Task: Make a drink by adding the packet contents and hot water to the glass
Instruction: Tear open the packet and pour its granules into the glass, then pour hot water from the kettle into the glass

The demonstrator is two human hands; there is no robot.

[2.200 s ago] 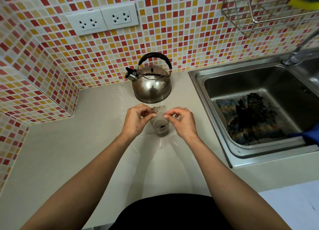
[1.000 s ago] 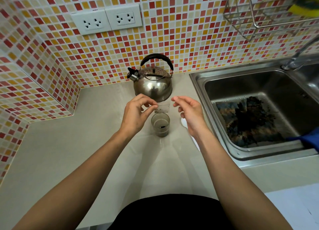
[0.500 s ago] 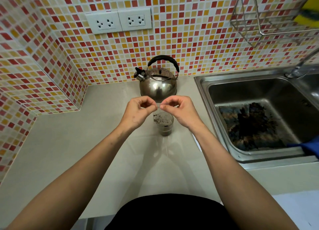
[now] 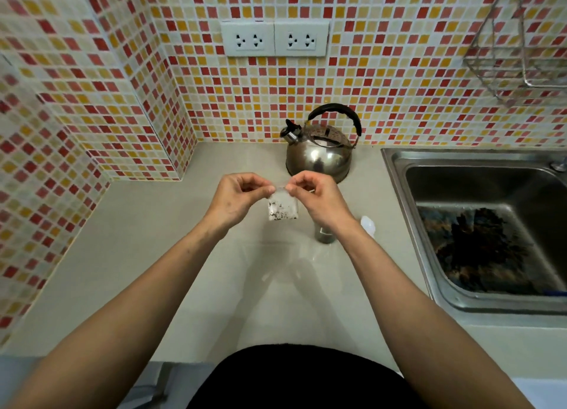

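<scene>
A small clear plastic packet [image 4: 283, 207] with dark specks clinging inside hangs upright between my hands. My left hand [image 4: 237, 198] pinches its top left corner and my right hand [image 4: 319, 198] pinches its top right corner. The glass [image 4: 325, 235] stands on the counter under my right wrist, which hides most of it; only its lower part shows, with something dark inside. The steel kettle [image 4: 319, 151] with a black handle stands just behind my hands, against the tiled wall.
A steel sink [image 4: 395, 163] with a dark stained basin fills the right side. A small white object [image 4: 368, 224] lies on the counter [image 4: 153, 240] between glass and sink. Tiled walls close the back and left; a wire rack [image 4: 515, 71] hangs at upper right.
My hands have lifted the packet off the glass and shifted left, holding it upright by its top corners. The glass now sits under my right wrist. The camera has turned left.
</scene>
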